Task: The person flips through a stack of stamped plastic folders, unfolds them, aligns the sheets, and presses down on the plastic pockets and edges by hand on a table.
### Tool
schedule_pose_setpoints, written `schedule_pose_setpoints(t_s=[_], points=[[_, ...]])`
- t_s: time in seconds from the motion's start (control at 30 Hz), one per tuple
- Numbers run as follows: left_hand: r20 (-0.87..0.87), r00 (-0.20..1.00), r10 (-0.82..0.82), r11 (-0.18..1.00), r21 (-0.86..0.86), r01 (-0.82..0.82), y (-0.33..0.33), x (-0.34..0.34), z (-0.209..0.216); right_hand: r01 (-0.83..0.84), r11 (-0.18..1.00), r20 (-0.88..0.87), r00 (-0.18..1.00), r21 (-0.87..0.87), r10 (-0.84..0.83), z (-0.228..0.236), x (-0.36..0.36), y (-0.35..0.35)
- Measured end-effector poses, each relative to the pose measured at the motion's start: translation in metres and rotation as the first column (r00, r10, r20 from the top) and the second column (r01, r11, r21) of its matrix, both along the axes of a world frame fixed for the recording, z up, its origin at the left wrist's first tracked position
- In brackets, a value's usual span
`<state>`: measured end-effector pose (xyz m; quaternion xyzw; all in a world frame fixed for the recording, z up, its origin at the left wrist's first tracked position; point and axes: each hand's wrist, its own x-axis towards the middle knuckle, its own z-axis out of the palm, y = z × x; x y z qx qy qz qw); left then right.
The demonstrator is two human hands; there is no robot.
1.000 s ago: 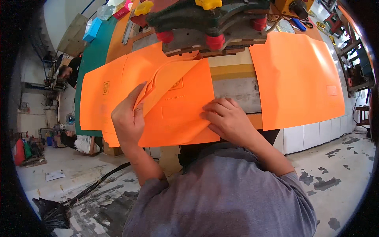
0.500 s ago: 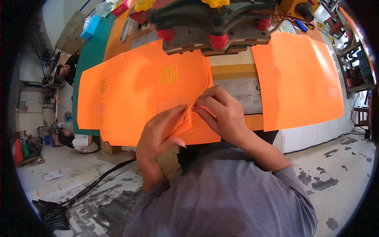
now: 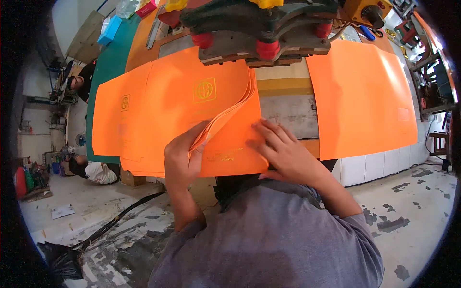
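Head view, looking down on a person's bare hands at a workbench. The left hand (image 3: pixel 181 152) is curled closed around several orange sheets (image 3: pixel 175 115), bending their right edges up and leftward. The right hand (image 3: pixel 284 152) is partly open, fingers loosely spread over the right edge of the bottom sheet (image 3: pixel 225 151); whether it pinches that edge, I cannot tell. The sheets lie left of centre on the bench, partly in front of a dark green press (image 3: pixel 259 21) with red knobs. A separate orange sheet (image 3: pixel 362 101) lies to the right.

Half a second ago both hands met at the sheets' edge; now they are apart, the left has shifted leftward, and more gold print shows on the bottom sheet.

At upper left stands a blue box (image 3: pixel 110 30), something whitish at its opening, near a pink box (image 3: pixel 148 8). A black plastic bag (image 3: pixel 62 260) sits on the floor, lower left; its contents are hidden.
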<state>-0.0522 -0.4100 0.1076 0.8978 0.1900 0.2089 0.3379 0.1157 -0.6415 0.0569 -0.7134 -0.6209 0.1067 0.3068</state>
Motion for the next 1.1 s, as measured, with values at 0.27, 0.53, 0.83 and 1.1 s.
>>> schedule_pose_setpoints(t_s=[0.27, 0.53, 0.83, 1.1], points=[[-0.202, 0.929, -0.310, 0.945, 0.043, 0.324, -0.006, 0.009, 0.008, -0.052, 0.992, 0.015, 0.999, 0.113, 0.050, -0.011, -0.005, 0.001], [-0.135, 0.911, -0.390, 0.921, -0.082, 0.382, 0.018, -0.024, -0.008, 0.038, 0.973, -0.181, 0.983, 0.228, 0.004, 0.008, -0.003, 0.001], [0.359, 0.513, 0.780, 0.615, -0.287, -0.734, 0.111, -0.149, -0.096, 0.132, 0.933, -0.840, 0.407, -0.334, -0.359, 0.026, -0.005, -0.036], [0.013, 0.183, 0.983, 0.099, -0.875, -0.473, 0.097, -0.174, -0.137, 0.062, 0.962, -0.941, 0.200, -0.266, -0.273, 0.039, -0.006, -0.024]])
